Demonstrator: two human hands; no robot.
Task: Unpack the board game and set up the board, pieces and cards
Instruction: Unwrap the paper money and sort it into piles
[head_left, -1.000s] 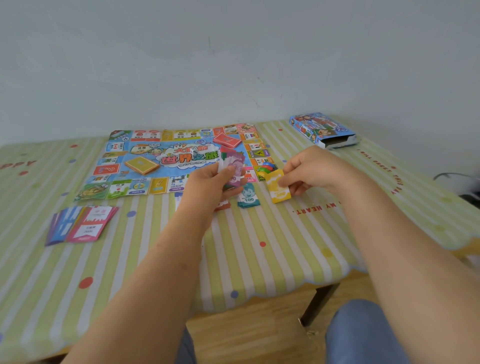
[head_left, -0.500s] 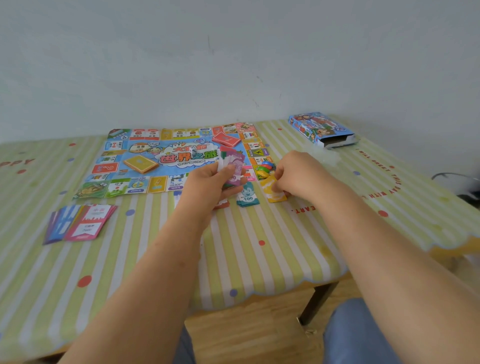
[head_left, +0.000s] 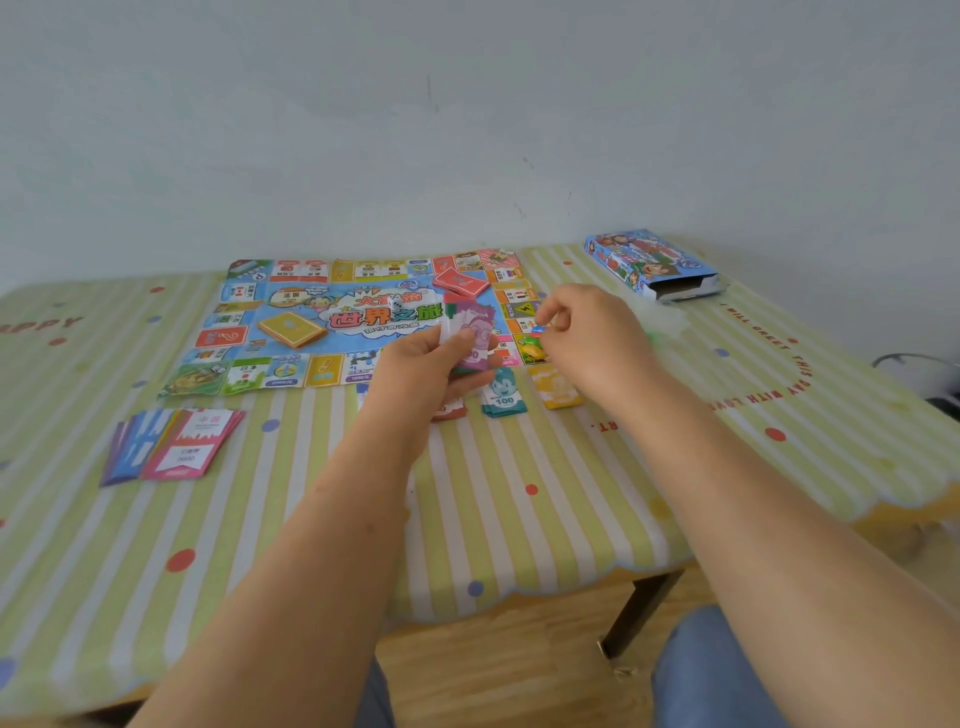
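**Notes in the left hand, right hand a reach away**

The left hand (head_left: 431, 374) grips a bundle of paper notes (head_left: 470, 325), thumb across the face of a purple one on top, fingers wrapped behind. The bundle stands tilted up out of the fist, its long axis running away from the person towards the board (head_left: 337, 322), so the top note's free end points forward and its right edge faces the other hand.

The right hand (head_left: 592, 338) hovers just to the right of the bundle, at about the same height. Its fingers are curled, with thumb and forefinger drawn close together over a small cluster of coloured pieces (head_left: 532, 345) at the board's near corner. Whether it pinches anything I cannot tell — the fingertips hide what lies between them.

Below and between the two hands, on the desk (head_left: 519, 519), three sorted piles lie side by side: a red pile (head_left: 449, 412) half hidden under the left wrist, a teal pile (head_left: 504, 402) marked 100, and a yellow pile (head_left: 556, 391) directly under the right hand.

The likely step is dealing the notes out by colour. The right hand is the nearer one to both the bundle's open edge and the piles, so a short sideways reach to the left, then down, should serve. No purple pile shows yet.

Far off the left hand lies a fan of cards (head_left: 176, 447); beyond the right hand sits the open box (head_left: 644, 262).
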